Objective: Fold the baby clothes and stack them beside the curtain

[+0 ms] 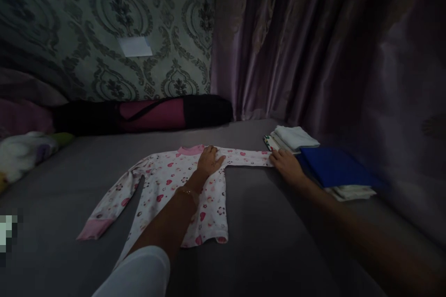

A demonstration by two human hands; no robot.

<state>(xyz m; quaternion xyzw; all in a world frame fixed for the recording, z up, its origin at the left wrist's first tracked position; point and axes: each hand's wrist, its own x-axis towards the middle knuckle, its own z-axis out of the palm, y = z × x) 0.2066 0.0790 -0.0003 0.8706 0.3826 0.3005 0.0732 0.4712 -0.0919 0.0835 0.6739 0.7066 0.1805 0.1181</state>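
Observation:
A white long-sleeved child's shirt [163,190] with pink hearts and flowers lies spread on the grey bed. It has a pink collar, and a pink cuff shows on the sleeve angled down to the left. My left hand [210,161] rests flat on the shirt's shoulder beside the collar, thumb apart from the fingers. My right hand [287,167] has its fingers closed over the end of the other sleeve [245,157], which stretches straight out to the right. That sleeve's cuff is hidden under the hand. My left forearm covers part of the shirt's body.
Folded white cloths [296,138] and a folded blue cloth [339,167] lie right of my right hand, by the curtain [265,55]. A black and magenta long bag [151,115] lies along the wall. A white plush toy [24,151] sits on the grey bed [258,222] at left.

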